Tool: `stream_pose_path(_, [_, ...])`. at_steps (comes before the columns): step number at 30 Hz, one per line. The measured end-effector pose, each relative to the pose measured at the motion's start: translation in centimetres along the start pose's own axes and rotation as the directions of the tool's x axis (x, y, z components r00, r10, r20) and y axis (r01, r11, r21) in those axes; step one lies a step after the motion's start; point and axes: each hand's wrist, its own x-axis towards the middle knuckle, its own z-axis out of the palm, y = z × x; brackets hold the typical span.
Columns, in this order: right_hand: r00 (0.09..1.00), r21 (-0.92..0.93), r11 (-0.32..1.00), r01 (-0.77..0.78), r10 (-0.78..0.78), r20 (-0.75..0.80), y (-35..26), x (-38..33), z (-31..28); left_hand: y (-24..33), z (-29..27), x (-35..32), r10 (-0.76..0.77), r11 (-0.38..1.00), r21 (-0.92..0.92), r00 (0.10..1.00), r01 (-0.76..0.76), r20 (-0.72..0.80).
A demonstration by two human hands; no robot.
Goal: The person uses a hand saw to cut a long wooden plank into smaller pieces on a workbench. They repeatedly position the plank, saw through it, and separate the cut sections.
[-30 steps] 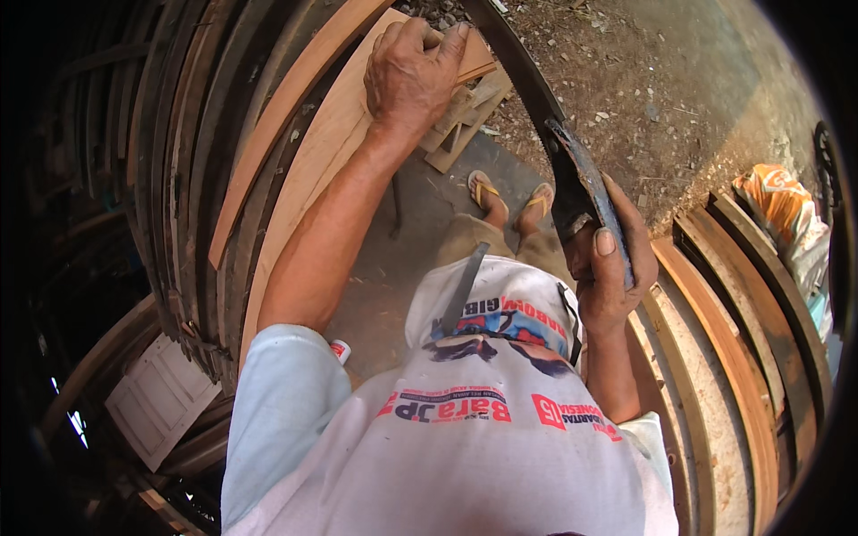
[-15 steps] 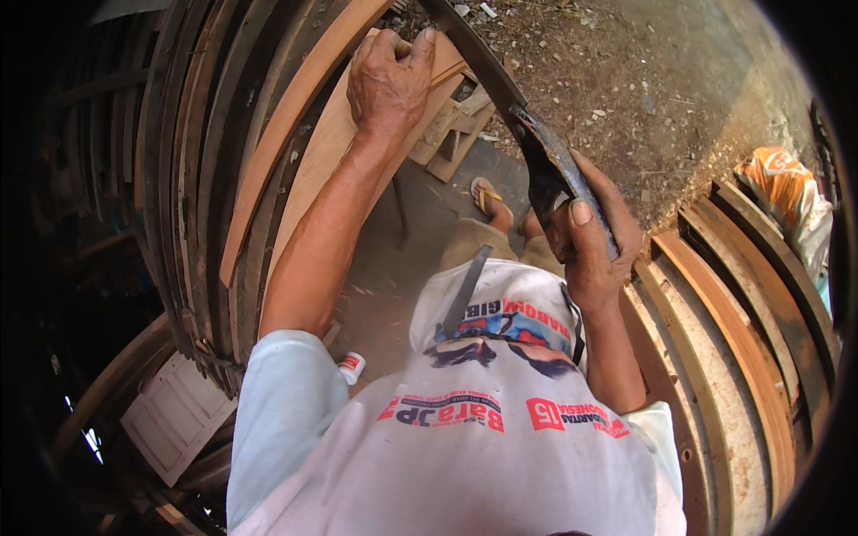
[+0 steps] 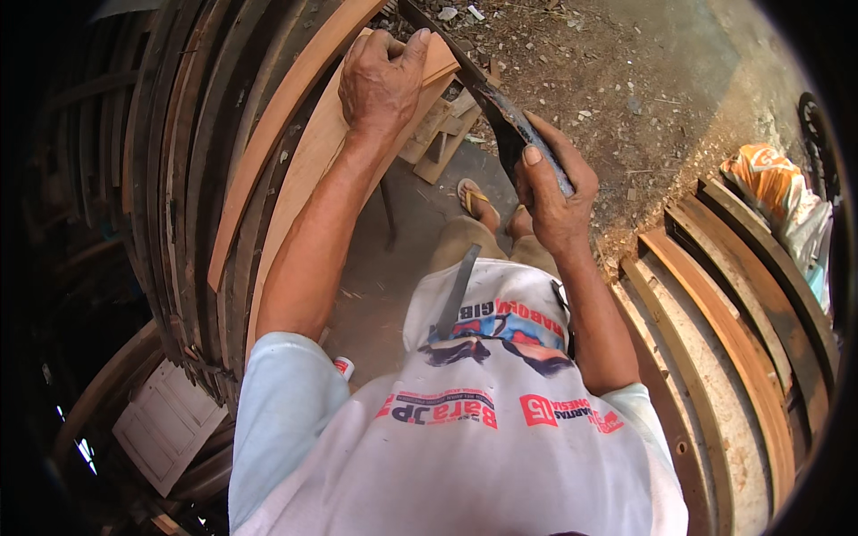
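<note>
My right hand [image 3: 561, 198] is wrapped around the dark, worn handle of a handsaw [image 3: 465, 76], thumb on top. Its blade points away and to the left, seen nearly edge-on, passing close by the far end of a reddish-brown wooden board [image 3: 308, 174]. Whether the teeth touch the wood I cannot make out. My left hand [image 3: 382, 85] bears down on that far end, fingers curled over the board and thumb stretched toward its corner. Below the board's end lie small pieces of scrap wood [image 3: 435, 147].
Long planks [image 3: 201, 134] stand stacked along the left. More boards [image 3: 728, 313] lean at the right, beside an orange and white sack [image 3: 764, 183]. A pale panelled door piece [image 3: 170, 424] sits low on the left. Debris litters the dirt ground [image 3: 608, 80].
My right hand and the saw have moved away from me and to the left, bringing the handle closer to the board's end. My left hand keeps its place on the board.
</note>
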Motion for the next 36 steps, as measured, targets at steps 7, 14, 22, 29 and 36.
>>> stream_pose_path(7, [0.993,-0.043,0.997,0.057,-0.061,-0.097,0.9,-1.0,-3.8,0.3,-2.0,-1.3,0.377,0.926,0.007,0.925,-0.377,0.047])
stream_pose_path(14, [0.996,-0.176,0.983,-0.053,0.039,-0.082,3.8,-3.7,-6.9,2.2,-7.2,-8.5,0.226,0.958,-0.200,0.970,-0.204,0.092])
stream_pose_path(22, [0.995,-0.257,0.962,-0.088,0.096,0.018,7.7,-4.9,-8.7,2.8,-12.8,-22.1,-0.357,0.677,-0.585,0.894,0.446,0.270])
stream_pose_path(29, [0.985,-0.318,0.934,0.163,-0.174,-0.008,5.1,-7.9,-6.3,0.0,-10.9,-36.2,-0.389,0.396,-0.687,0.790,0.608,0.475])
stream_pose_path(36, [0.865,-0.300,0.815,0.495,-0.496,0.080,2.3,-16.4,4.1,-6.0,-16.4,-45.8,-0.449,0.387,-0.680,0.771,0.623,0.451])
